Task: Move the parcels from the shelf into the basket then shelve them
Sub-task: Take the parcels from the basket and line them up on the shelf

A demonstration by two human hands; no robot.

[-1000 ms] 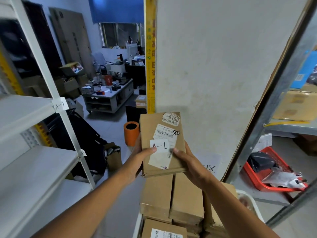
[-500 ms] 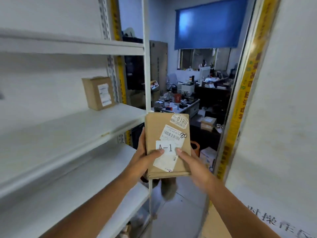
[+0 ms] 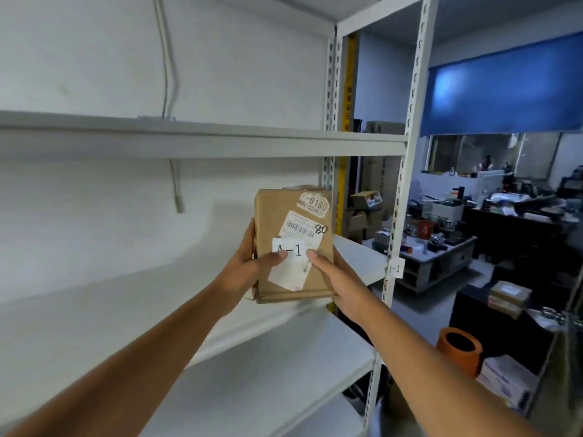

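A brown cardboard parcel (image 3: 268, 222) with a barcode label, a "0180" sticker and an "A-1" tag is held upright in front of the white shelf unit. My left hand (image 3: 243, 266) grips its left edge, thumb on the tag. My right hand (image 3: 334, 279) grips its right edge, thumb on the front. The parcel hangs over the right part of the middle shelf board (image 3: 126, 298), whose post carries an "A-1" label (image 3: 396, 269). Another parcel's top edge (image 3: 303, 188) peeks out just behind the held one. The basket is out of view.
The upper shelf board (image 3: 202, 137) runs overhead and a lower board (image 3: 252, 392) lies below. Right of the upright post (image 3: 400, 197) the room holds a low grey table (image 3: 438, 257), a dark desk, stacked boxes (image 3: 508, 298) and an orange cylinder (image 3: 459, 350) on the floor.
My view has swung left, from the basket of parcels to the white shelf unit. Both hands carried the A-1 parcel along and now hold it over the middle shelf.
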